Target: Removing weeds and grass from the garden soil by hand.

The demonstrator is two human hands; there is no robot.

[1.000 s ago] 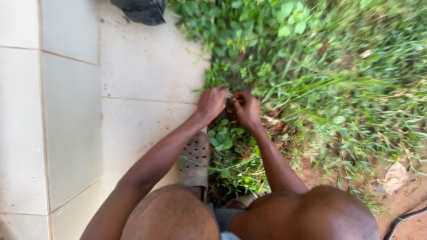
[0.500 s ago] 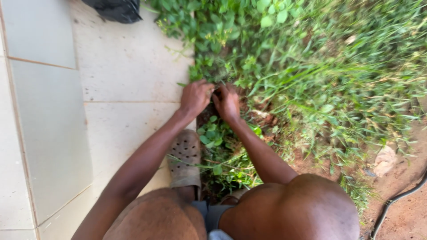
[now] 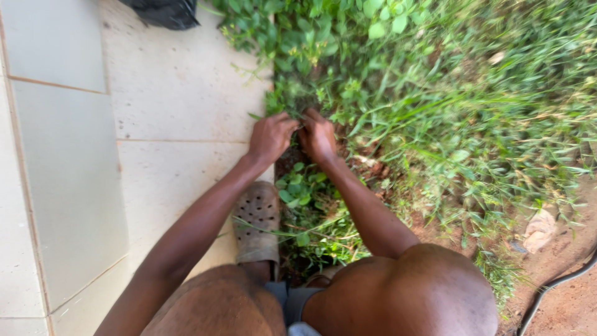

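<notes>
Barely any change from half a second back: left hand (image 3: 268,138) and right hand (image 3: 318,135) still bunched together, fingers curled on the weed clump (image 3: 297,99) at the paving edge (image 3: 186,93). Roots not out yet, probably.

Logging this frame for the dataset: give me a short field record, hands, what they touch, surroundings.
posture: squatting, knees at frame bottom
left hand: closed on low weeds at the paving edge
right hand: closed in the same clump, beside the left hand
grip contents: hidden by fingers and leaves
footwear: perforated clog on the pale paving slabs
right side: grass, bare red soil, dark hose
top left: black bag
</notes>
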